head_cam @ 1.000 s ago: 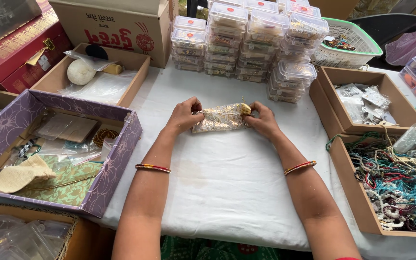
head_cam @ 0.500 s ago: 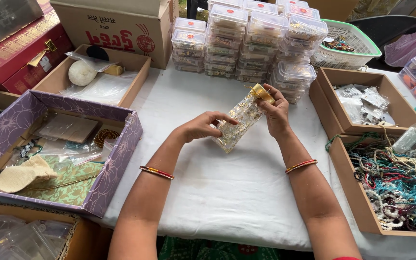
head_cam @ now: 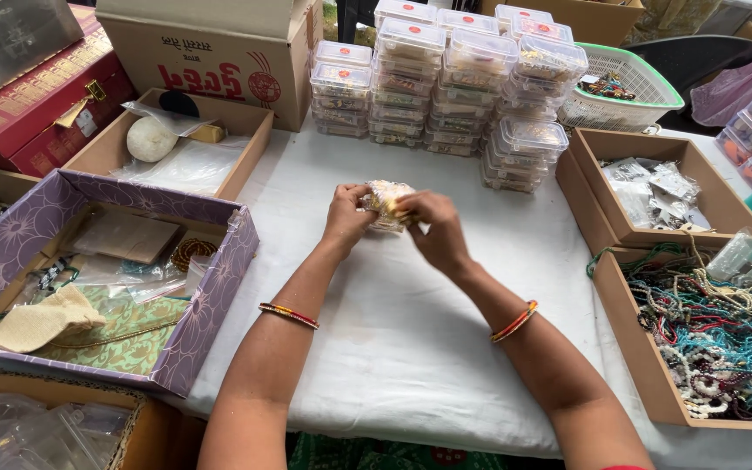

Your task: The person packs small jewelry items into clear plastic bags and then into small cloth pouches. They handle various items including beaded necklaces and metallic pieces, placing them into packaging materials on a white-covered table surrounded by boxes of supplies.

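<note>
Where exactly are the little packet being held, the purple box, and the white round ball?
small clear packet (head_cam: 385, 202), head view, on its crumpled middle between both hands.
purple box (head_cam: 211, 300), head view, on its right wall.
white ball (head_cam: 151, 139), head view, on its rounded top, inside the brown tray.

Stacked clear containers (head_cam: 446, 83), purple box (head_cam: 211, 287)

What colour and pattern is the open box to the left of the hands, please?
The open box is purple with a pale floral pattern, seen in the head view.

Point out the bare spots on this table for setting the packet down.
Bare white cloth lies between the forearms, and between the purple box and left hand. Crowded: stacked clear containers behind, bead tray at right.
</note>
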